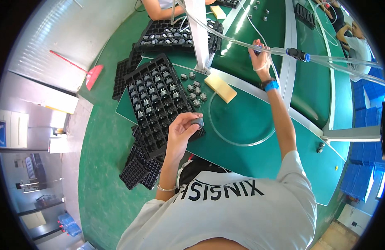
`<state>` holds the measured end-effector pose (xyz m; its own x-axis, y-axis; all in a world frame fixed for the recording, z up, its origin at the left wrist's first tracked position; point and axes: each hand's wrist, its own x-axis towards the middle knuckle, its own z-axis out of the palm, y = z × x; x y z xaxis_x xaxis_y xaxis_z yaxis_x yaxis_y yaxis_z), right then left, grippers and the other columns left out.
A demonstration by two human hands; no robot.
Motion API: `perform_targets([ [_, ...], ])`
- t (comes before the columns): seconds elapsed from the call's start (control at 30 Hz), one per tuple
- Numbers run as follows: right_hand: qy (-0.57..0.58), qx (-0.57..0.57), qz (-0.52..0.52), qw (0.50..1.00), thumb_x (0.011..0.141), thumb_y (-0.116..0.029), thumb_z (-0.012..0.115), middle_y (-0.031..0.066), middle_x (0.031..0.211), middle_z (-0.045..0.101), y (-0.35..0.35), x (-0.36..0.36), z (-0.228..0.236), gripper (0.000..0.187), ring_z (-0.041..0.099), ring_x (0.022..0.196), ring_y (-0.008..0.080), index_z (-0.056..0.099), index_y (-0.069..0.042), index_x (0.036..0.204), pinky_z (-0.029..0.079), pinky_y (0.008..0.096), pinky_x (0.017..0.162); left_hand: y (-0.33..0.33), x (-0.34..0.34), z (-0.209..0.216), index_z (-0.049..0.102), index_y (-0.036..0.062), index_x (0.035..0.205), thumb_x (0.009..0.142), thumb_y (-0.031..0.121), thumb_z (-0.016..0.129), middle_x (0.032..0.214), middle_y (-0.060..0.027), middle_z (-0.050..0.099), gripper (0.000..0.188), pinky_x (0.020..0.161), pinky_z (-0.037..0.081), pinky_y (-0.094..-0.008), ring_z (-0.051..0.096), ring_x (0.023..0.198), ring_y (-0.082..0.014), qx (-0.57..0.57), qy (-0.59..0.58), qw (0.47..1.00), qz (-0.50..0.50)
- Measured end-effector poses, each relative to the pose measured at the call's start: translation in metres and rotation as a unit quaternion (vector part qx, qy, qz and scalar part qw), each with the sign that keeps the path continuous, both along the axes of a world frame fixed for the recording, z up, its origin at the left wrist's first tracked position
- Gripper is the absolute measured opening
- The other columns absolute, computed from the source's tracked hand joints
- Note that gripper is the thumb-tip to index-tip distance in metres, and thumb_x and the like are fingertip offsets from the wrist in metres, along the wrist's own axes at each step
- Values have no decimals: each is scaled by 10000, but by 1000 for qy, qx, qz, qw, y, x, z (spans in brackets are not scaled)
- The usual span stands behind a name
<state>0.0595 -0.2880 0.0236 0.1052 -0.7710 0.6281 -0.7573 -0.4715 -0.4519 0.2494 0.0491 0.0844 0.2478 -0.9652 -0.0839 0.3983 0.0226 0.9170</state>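
My left hand (180, 130) pinches a small dark round part (197, 122) between thumb and fingers, at the near right edge of a black compartment tray (159, 139). Small metal-and-black cylindrical parts (162, 92) fill many pockets in the tray's upper area; pockets nearer me show bare. Several loose cylindrical parts (196, 90) lie on the green table right of the tray. Farther off, my right hand (260, 58) is closed over the green conveyor belt, around a small dark-blue object (257, 51) mostly hidden by the fingers. A thin clear tube runs close by it.
A yellow foam block (220, 88) and a looped clear hose (242, 144) lie on the table. A white post (197, 33) rises behind. Hoses with a blue-black connector (298, 54) cross overhead at right. Another filled tray (167, 39) and a co-worker's arm (161, 11) are beyond.
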Motion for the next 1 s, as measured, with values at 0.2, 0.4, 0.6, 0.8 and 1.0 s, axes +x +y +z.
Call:
perform_targets([
  [0.2,-551,551,328,534,789,-337,577,53,842,575,159,35,54,361,529,696,113,549,-27,971,417,220,621,-15,-15,24,562,-30,944,699,-129,625,918,-101,594,271,785,498,-258,603,859,-161,-95,-1,995,22],
  [0.4,-477,602,389,508,811,-366,500,68,908,571,220,36,86,399,571,795,131,515,-20,1011,461,240,696,-19,-18,21,559,-34,894,667,-145,645,927,-120,597,267,779,512,-268,615,831,-173,-128,-4,992,4],
  [0.6,-465,582,392,540,838,-356,478,69,942,562,231,32,88,392,567,837,136,498,-21,1041,465,251,727,-16,-22,16,554,-32,882,658,-146,648,898,-102,584,269,773,514,-264,608,813,-158,-131,-12,991,2],
  [0.8,-425,533,457,572,856,-353,484,68,967,557,239,29,88,408,559,872,133,480,-16,1084,452,255,773,-6,-21,18,536,-25,976,659,-103,673,892,-60,558,354,751,500,-251,578,829,-128,-101,-88,989,57],
  [1.0,-317,285,377,822,832,-162,553,41,893,585,153,18,22,252,552,762,123,535,18,1008,448,252,698,-2,65,11,565,40,1001,717,-4,637,979,-73,571,297,744,457,-286,558,857,-187,18,-514,835,196],
])
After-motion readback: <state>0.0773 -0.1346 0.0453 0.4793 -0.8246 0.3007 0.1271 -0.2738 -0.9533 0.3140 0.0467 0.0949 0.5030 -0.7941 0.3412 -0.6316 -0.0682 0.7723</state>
